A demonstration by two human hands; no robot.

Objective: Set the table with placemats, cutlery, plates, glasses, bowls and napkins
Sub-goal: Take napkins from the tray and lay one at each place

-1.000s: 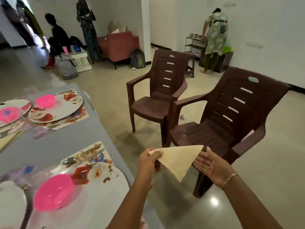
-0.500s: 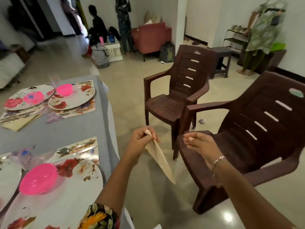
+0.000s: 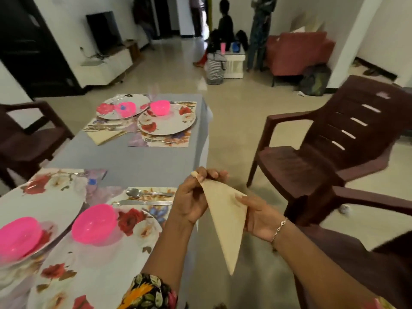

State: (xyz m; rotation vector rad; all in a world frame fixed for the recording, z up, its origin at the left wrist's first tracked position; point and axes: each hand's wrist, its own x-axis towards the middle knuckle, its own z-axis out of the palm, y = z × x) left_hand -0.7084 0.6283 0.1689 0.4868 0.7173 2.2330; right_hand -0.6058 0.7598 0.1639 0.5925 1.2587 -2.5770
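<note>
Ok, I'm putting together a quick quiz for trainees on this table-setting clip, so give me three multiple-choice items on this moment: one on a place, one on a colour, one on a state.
1. Where does the spoon lie?
A) on the floor
B) on the placemat beside the knife
C) on a chair seat

2. What colour are the bowls?
A) pink
B) green
C) white

3. What state is the napkin in?
A) flat on the table
B) crumpled on the floor
C) folded to a triangle, held in both hands

Answers:
1 B: the spoon lies just beyond the knife on the near floral placemat.
2 A: each bowl on the plates is bright pink.
3 C: the left hand pinches its top corner and the right hand holds its edge.
</note>
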